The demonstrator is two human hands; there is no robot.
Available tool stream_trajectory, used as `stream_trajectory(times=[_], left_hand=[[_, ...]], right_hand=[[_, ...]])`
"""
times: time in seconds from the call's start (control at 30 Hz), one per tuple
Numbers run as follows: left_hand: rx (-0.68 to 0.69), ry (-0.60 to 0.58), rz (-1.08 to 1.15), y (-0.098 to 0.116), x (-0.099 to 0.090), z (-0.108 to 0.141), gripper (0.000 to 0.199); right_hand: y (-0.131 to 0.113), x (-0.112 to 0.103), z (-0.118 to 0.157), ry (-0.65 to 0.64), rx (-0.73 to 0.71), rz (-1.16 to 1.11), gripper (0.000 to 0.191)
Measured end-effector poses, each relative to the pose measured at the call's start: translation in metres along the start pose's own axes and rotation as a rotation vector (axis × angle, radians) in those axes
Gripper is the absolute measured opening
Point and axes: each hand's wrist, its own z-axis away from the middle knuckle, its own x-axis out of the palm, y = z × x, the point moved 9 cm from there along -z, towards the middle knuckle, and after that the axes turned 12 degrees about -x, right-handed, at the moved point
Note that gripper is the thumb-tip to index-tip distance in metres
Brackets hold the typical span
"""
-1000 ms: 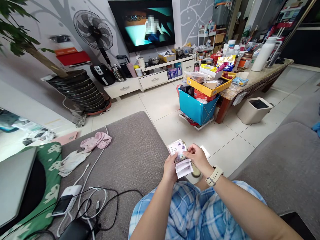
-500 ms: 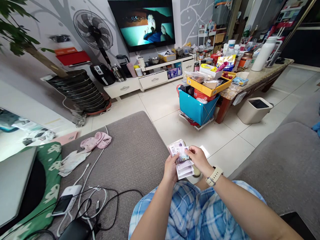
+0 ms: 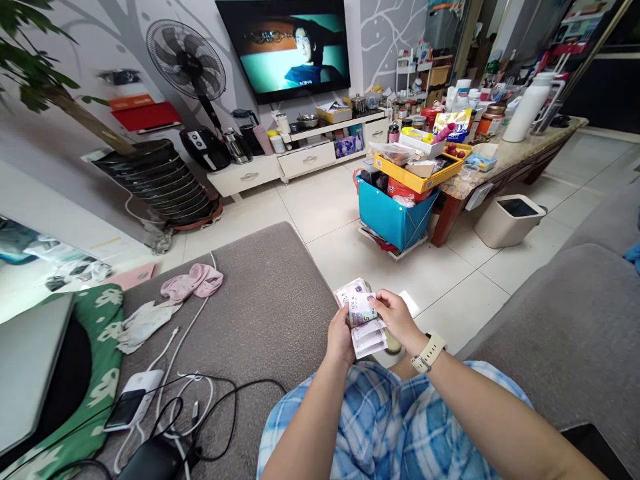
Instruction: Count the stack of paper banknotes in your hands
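Pale purple banknotes are held between both hands, above the lap in blue plaid cloth. My left hand grips the stack from its left side, with several notes hanging folded down below the fingers. My right hand, with a beige watch on the wrist, pinches the right edge of the front note, on which part of a digit 5 shows. The back of the stack leans away behind that note.
A grey sofa bears cables, a white power bank, pink cloth and a laptop. Beyond stand a blue bin, a crowded table and a beige trash can.
The left thumb has drawn back to the left and lower, and more of the front note shows. My right hand has barely moved. The television picture is different.
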Motion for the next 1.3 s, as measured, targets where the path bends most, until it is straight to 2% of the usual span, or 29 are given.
stream_trajectory(times=[0.13,0.5,0.7,1.3], left_hand=[[0.011,0.002,-0.029,0.001,0.002,0.003,0.022],[0.0,-0.087,-0.031,0.001,0.009,0.005,0.025],[-0.042,-0.04,-0.002,-0.001,0.004,0.004,0.026],[-0.007,0.024,0.026,0.002,-0.002,-0.001,0.023]], right_hand=[[0.0,0.0,-0.001,0.003,0.0,-0.017,0.029],[0.003,0.001,-0.001,-0.008,0.024,-0.11,0.029],[0.002,0.005,-0.001,-0.027,0.021,-0.148,0.028],[-0.012,0.01,0.001,-0.091,0.003,-0.16,0.03]])
